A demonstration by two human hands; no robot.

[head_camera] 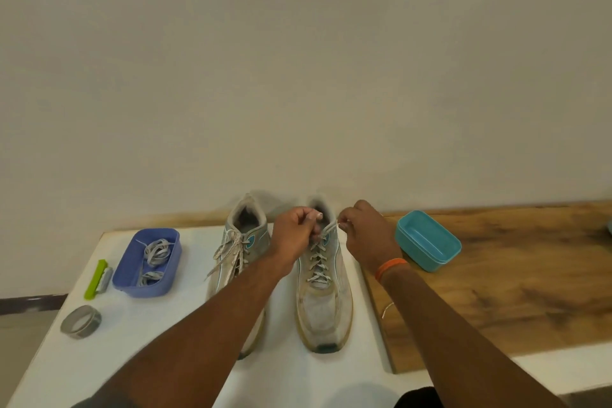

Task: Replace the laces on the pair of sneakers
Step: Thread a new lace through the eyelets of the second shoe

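Two surfaces side by side: white worktop on the left, wooden board on the right, both against a plain pale wall. Two forearms reaching in from the bottom edge, toward the far ends of the shoes. Two worn grey sneakers with teal trim standing parallel on the white worktop, toes toward the camera: left sneaker partly hidden under the left forearm, its lace loosened and trailing over the side; right sneaker laced in neat crossings, its lace running up to the collar. Left hand over the top of the right sneaker, grip clenched on the lace near the upper eyelets. Right hand just beside that collar, grip pinching a thin lace end between thumb and fingertip; orange wristband on that wrist. Left of the sneakers, a blue-violet tray holding coiled grey laces. On the wood, near the right hand, a teal tray. Beside the blue-violet tray, a green-handled brush; nearer the camera, a grey roll of tape.
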